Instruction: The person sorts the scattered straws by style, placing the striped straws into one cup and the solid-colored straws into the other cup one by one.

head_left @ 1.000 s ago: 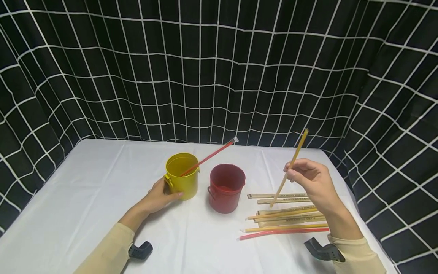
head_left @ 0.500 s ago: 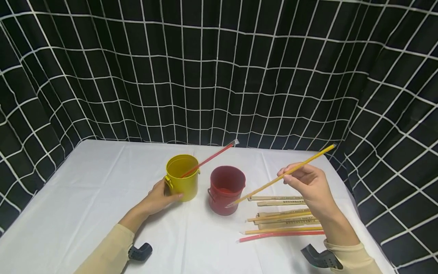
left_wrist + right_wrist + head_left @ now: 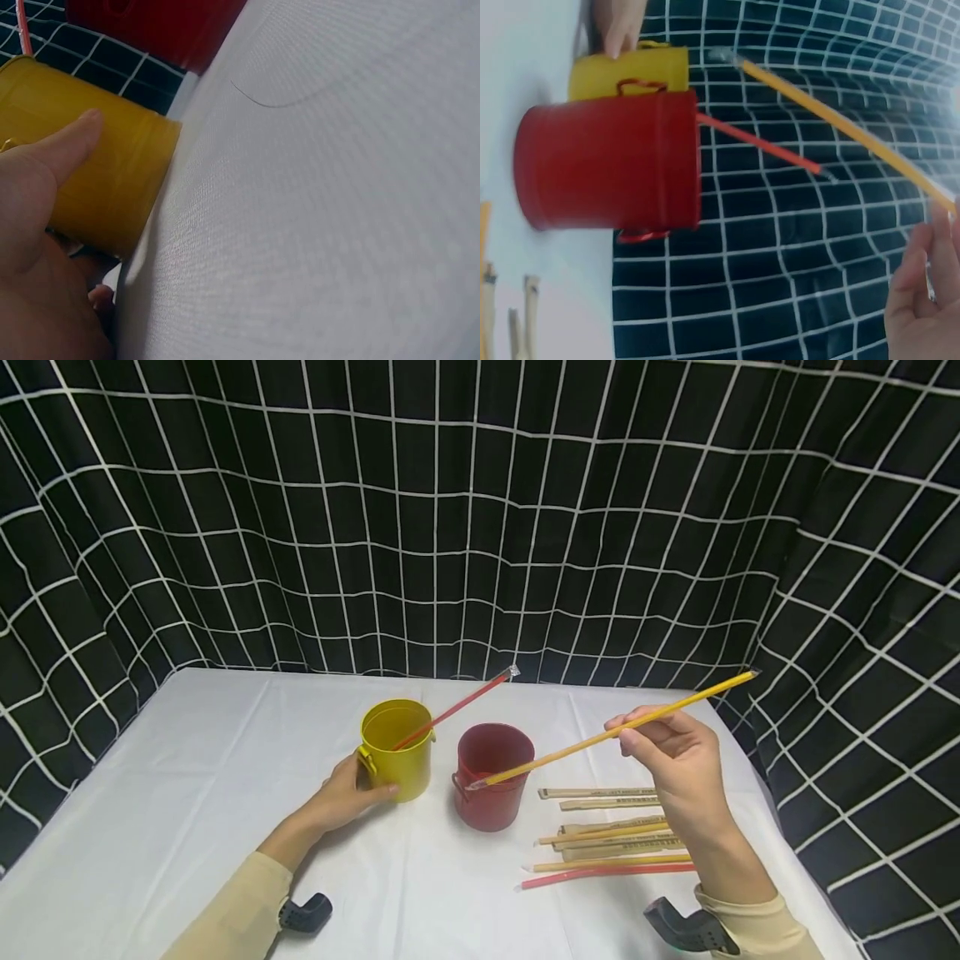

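My left hand (image 3: 343,800) grips the side of a small yellow bucket (image 3: 411,774), its thumb along the wall in the left wrist view. A red straw in clear wrap (image 3: 468,700) leans out of that bucket toward the right. Beside it stands a red bucket (image 3: 487,810), upright, with its wire handle hanging down. Between thumb and fingertips my right hand (image 3: 686,768) pinches a yellow straw in clear wrap (image 3: 585,744). This straw slants down leftward; in the right wrist view its lower end (image 3: 724,54) is apart from the red bucket's rim.
Several paper-wrapped straws (image 3: 600,793) lie on the white cloth below my right hand. Among and in front of them are yellow straws (image 3: 585,865) and a red straw (image 3: 562,880). A black curtain with white grid lines (image 3: 450,527) hangs behind the table.
The yellow straw has swung from steep to a shallow slant, its lower end moving left to the red bucket's front. My right hand shifted slightly left; my left hand has stayed put.
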Available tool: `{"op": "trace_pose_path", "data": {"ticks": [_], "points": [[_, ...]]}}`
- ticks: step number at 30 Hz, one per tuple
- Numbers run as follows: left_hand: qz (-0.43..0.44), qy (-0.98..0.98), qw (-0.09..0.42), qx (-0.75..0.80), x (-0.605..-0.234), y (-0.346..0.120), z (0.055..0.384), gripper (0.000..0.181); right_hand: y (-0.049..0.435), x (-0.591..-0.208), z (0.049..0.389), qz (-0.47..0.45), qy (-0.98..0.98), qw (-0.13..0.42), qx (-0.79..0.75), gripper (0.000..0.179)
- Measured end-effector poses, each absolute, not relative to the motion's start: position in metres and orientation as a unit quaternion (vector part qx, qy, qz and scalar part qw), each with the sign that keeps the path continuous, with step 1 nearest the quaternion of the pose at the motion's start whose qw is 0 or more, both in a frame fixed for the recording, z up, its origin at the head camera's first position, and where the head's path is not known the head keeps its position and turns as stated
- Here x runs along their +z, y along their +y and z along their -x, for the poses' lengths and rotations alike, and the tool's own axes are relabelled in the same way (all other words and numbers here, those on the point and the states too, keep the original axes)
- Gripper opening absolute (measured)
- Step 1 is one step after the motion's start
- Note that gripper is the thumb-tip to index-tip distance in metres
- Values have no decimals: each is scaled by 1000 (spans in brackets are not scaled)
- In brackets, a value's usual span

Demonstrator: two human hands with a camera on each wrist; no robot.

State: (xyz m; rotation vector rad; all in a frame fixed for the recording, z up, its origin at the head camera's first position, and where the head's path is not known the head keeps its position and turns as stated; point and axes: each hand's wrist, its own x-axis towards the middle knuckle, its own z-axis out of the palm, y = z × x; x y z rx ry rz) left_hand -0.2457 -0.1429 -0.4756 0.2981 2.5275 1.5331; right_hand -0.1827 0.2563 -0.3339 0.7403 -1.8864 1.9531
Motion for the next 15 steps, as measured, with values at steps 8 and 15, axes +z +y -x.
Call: {"op": "trace_pose_path", "data": {"ticks": [8,15], "points": [[-106,847,83,515,-476,-143,243,86,228,-317,188,-269,-666,184,671,23],[-104,852,82,506,-474,-142,244,85,198,-315,206,-270,-667,181,670,17]]}}
